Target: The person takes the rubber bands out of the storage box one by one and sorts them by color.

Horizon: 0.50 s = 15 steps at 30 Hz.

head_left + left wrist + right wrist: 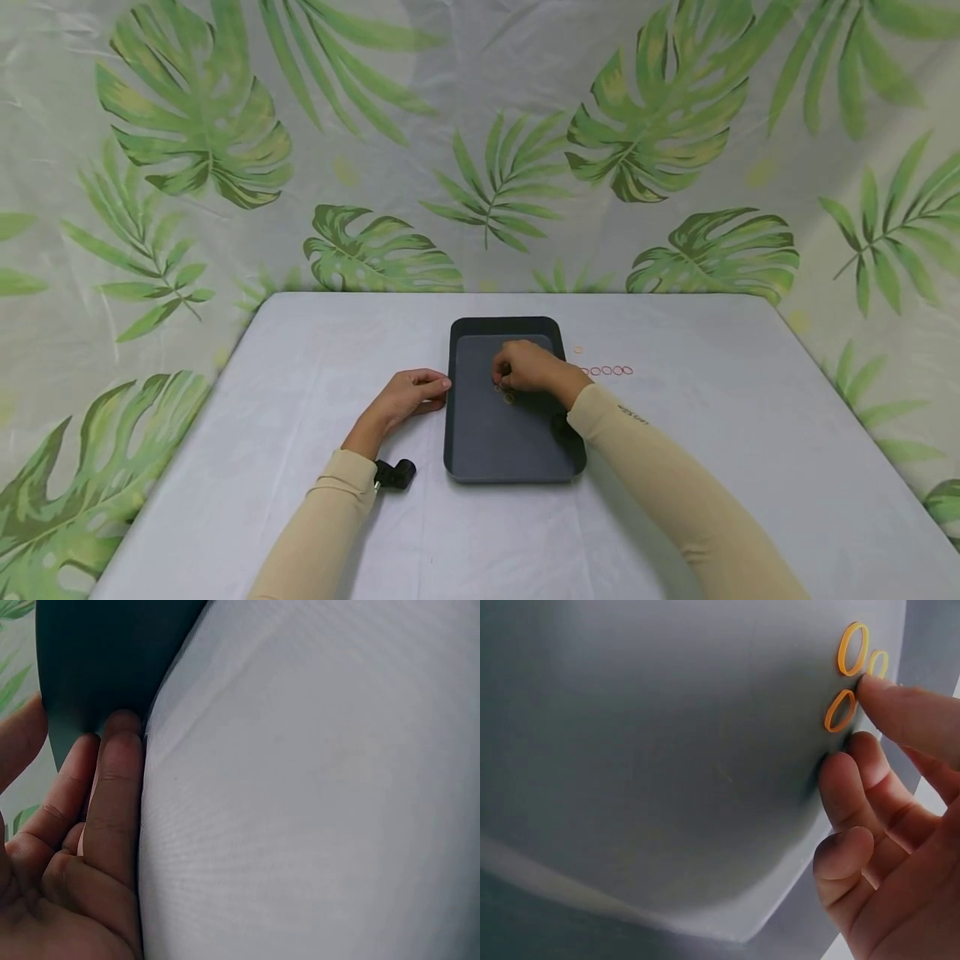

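Observation:
A dark grey rectangular tray [510,458] lies on the table. My left hand [411,392] rests against its left side, with fairly straight fingertips on the outer wall and the thumb at the rim, as the left wrist view shows. Over the tray's middle is my right hand [525,367], fingers bent and pointing down at small rubber bands. In the right wrist view, an orange rubber band [841,656] lies beside the thumb tip. Another orange rubber band [829,720] lies near the fingertips, and a yellow rubber band [886,663] lies behind. I cannot tell whether the right fingertips pinch a band.
Right of the tray, several red rubber bands [607,371] lie in a row on the white table [675,333]. A single orange rubber band [577,350] lies just behind them. A leaf-patterned cloth [495,183] hangs behind the table's back edge.

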{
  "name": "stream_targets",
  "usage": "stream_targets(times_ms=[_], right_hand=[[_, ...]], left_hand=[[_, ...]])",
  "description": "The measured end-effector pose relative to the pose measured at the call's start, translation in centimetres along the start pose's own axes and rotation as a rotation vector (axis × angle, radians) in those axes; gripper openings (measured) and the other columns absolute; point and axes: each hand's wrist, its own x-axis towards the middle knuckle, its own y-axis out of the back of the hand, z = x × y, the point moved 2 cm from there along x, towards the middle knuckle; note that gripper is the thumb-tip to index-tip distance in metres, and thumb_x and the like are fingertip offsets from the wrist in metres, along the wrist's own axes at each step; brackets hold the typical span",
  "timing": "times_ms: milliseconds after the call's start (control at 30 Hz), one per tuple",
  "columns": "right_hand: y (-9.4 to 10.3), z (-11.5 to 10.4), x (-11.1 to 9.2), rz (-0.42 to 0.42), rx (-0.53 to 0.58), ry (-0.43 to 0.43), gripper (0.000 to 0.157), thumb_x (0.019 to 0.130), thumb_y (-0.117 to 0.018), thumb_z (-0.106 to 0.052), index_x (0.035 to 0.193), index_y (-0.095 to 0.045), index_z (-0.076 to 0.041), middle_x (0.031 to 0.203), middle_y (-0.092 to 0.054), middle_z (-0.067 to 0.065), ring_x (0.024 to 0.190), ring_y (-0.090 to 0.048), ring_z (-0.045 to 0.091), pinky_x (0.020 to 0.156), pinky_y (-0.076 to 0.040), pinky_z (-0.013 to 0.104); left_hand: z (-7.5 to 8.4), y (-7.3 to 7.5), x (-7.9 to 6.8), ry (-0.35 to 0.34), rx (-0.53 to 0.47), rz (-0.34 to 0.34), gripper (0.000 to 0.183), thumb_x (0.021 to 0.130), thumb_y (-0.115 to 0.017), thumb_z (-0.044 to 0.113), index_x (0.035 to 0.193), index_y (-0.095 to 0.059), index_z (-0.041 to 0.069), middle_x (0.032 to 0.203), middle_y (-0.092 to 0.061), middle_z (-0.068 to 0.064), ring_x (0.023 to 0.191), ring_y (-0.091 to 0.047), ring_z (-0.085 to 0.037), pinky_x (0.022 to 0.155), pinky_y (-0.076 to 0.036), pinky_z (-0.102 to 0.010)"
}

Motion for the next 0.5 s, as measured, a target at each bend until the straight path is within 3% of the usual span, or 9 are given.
stream_targets(times_ms=[267,500], right_hand=[[0.6,-0.2,0.1,-0.008,-0.004,0.030,0.014,0.094,-0.065,-0.010,0.085,-0.074,-0.015,0.092,-0.071,0.001,0.078,-0.059,0.013,0.071,-0.050,0.028],[2.7,-0.8,-1.0,0.055,-0.017,0.069,0.011,0.093,-0.066,-0.012,0.088,-0.075,-0.015,0.098,-0.068,0.003,0.086,-0.062,0.016,0.075,-0.054,0.032]], left_hand=[[-0.1,0.1,0.1,-0.005,-0.002,-0.009,0.033,0.096,-0.065,0.016,0.122,-0.065,-0.005,0.104,-0.067,-0.004,0.091,-0.063,-0.008,0.090,-0.059,-0.028],[-0.4,0.2,0.4,0.002,-0.002,-0.007,0.033,0.096,-0.066,0.017,0.121,-0.065,-0.004,0.104,-0.067,-0.004,0.092,-0.063,-0.009,0.090,-0.059,-0.029]])
